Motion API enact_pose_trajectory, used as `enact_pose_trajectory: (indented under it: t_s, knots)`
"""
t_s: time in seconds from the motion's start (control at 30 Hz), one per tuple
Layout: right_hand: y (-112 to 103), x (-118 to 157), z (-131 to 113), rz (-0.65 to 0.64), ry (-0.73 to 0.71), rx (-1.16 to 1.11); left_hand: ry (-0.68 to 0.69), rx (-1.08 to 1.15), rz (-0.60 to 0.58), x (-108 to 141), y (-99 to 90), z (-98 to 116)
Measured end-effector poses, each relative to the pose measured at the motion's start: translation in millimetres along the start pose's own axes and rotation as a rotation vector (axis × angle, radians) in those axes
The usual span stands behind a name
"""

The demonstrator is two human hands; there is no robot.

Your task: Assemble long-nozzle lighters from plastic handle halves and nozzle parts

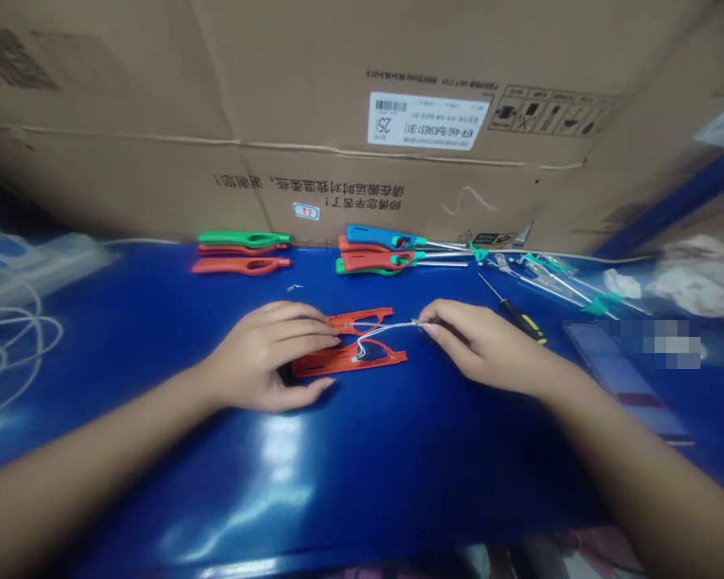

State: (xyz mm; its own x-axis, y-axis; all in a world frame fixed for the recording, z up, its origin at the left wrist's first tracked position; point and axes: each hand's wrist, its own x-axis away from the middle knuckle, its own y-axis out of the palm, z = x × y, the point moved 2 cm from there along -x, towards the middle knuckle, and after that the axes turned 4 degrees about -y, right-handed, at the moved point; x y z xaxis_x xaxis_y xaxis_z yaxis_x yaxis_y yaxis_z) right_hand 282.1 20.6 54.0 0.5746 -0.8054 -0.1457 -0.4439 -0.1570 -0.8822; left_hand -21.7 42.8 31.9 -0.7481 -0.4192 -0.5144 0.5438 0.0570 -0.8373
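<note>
Two orange lighter casing halves lie open side by side on the blue table, the upper half point(362, 322) and the lower half point(326, 362). My left hand point(269, 354) holds them at their left ends, fingers over both and thumb along the near side of the lower one. Thin white wires point(392, 326) rise from the lower half and run right. My right hand point(467, 342) pinches their far end between thumb and fingertips; a small metallic bit shows at the pinch. What sits under my left fingers is hidden.
Lighter casings point(241, 265) are stacked at the back left. Assembled lighters point(377, 261) lie at back centre, metal rods point(549, 277) with green parts further right. A screwdriver point(522, 322) and a phone-like slab point(621, 378) are beside my right arm. Cardboard point(314, 96) stands behind.
</note>
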Motion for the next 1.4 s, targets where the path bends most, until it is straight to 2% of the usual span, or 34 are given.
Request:
enact_pose_trajectory:
  t_s: [0.23,0.5,0.73,1.1,1.4]
  knots:
    - [6,1,-5,0.064,-0.069,-0.049,-0.105,0.058,0.073,-4,13.9,14]
    - [8,0,-6,0.051,-0.107,-0.092,-0.169,0.187,0.108,-6,18.6,15]
    - [5,1,-10,0.030,-0.132,-0.110,-0.274,0.268,0.087,-5,21.9,11]
    - [7,0,-4,-0.073,-0.184,-0.093,-0.318,0.256,0.148,-1,18.8,7]
    - [10,-1,1,-0.153,-0.118,-0.121,-0.232,0.280,0.098,-3,20.3,9]
